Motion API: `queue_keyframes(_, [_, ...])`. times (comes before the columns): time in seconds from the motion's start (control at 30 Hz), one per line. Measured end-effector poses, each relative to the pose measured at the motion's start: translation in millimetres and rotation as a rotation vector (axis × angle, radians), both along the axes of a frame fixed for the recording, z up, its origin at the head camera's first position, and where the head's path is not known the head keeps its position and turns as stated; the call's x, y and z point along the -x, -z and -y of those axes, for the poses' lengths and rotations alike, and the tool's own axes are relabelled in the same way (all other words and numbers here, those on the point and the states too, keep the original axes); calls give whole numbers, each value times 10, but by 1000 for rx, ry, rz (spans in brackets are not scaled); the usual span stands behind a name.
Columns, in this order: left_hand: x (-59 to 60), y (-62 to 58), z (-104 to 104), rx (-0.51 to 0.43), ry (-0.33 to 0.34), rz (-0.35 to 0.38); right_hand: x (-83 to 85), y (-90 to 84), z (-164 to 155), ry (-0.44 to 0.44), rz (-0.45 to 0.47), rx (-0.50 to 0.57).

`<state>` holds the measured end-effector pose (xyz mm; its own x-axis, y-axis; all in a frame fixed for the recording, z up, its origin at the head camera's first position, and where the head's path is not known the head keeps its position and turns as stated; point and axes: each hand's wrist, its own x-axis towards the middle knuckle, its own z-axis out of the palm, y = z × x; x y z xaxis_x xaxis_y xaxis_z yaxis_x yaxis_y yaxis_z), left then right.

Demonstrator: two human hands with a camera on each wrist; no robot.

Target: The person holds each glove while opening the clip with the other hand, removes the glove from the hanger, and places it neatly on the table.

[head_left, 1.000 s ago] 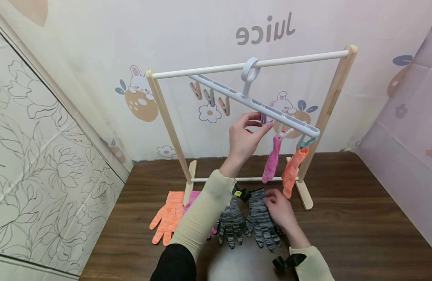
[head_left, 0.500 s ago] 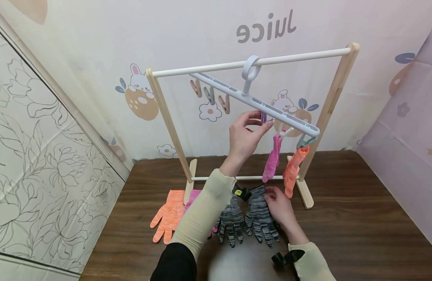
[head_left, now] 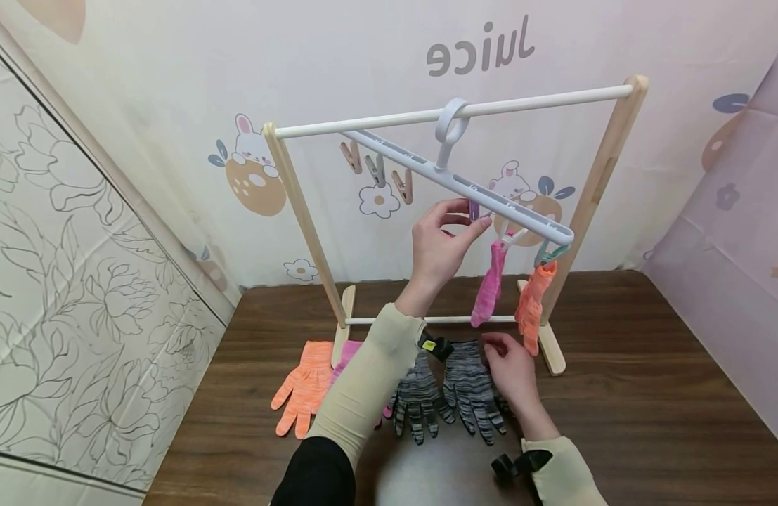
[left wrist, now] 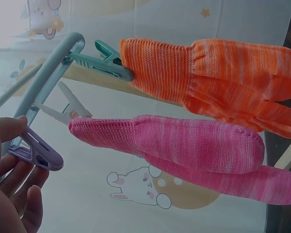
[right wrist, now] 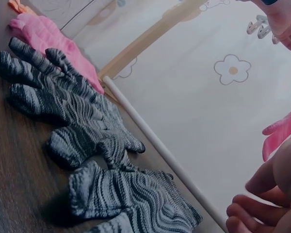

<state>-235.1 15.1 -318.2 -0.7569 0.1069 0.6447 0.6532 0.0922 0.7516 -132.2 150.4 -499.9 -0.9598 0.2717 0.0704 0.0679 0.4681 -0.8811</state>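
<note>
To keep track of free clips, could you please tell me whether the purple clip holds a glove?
It is empty: in the left wrist view, nothing hangs from the purple clip, which the left hand holds.

Purple clothespin (left wrist: 39,149) and teal clothespin (left wrist: 102,66) are noted. Hanging orange glove (head_left: 535,302) and hanging pink glove (head_left: 488,289) are streaked paler. Two knit gloves (head_left: 469,386) are striped in black and grey. Surface (head_left: 648,393) is grained dark brown; pale backdrop (head_left: 351,63) is printed with rabbits and flowers.
</note>
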Motion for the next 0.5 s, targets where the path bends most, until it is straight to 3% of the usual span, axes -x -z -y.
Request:
queue_keyframes(0.2, [-5,5,-8,-2,-3,1,-13,-63,23,29,-44,108])
queue_keyframes(0.5, [1,14,-26,-4,-6,-3,-99,-219,49,46,-218,321])
